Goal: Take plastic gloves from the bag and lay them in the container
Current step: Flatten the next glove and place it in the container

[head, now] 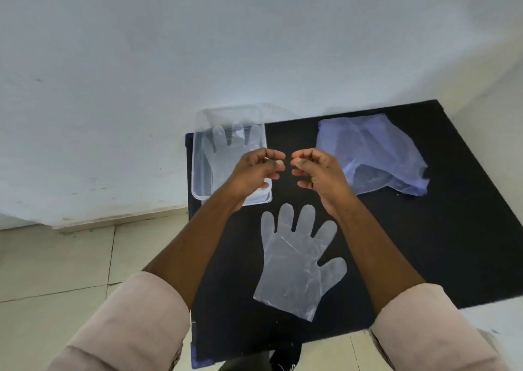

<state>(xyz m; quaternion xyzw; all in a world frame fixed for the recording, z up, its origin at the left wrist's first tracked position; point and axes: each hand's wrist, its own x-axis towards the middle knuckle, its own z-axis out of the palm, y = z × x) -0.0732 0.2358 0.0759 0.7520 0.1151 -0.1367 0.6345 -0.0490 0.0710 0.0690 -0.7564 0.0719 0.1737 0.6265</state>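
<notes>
A clear plastic glove lies flat on the black table, fingers pointing away from me. Another clear glove lies inside the transparent rectangular container at the table's far left corner. The bluish plastic bag lies crumpled at the far right, its mouth towards me. My left hand and my right hand hover side by side above the table, just beyond the flat glove. On each, the fingers are curled with thumb against forefinger, and I see nothing held. My left hand overlaps the container's near right corner.
A white wall rises right behind the table. Pale floor tiles lie to the left and below. The table's left edge runs beside the container, and a dark object shows at the bottom under the near edge.
</notes>
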